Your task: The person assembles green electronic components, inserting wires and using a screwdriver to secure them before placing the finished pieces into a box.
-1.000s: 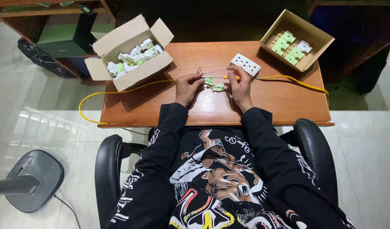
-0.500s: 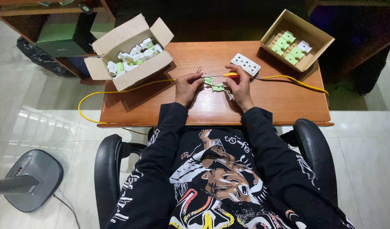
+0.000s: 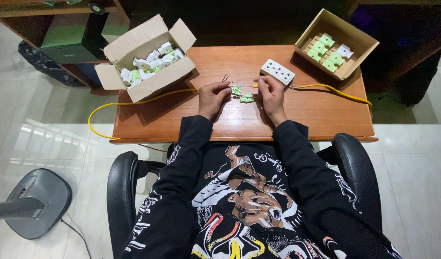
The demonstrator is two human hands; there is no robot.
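Barely shifted, both hands (image 3: pixel 242 96) hold a small green-white plug (image 3: pixel 236 89).

A small green-and-white plug part (image 3: pixel 236 89) sits at mid-desk, pinched at the fingertips — a thin screwdriver (image 3: pixel 249 86) lies level against it. A second green piece (image 3: pixel 246 99) lies flat just below — touching the wood.

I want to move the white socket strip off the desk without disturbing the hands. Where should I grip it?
Grip the white socket strip across its two long edges near the far, free end, coming from above. It lies flat, and the right hand crowds its near end.
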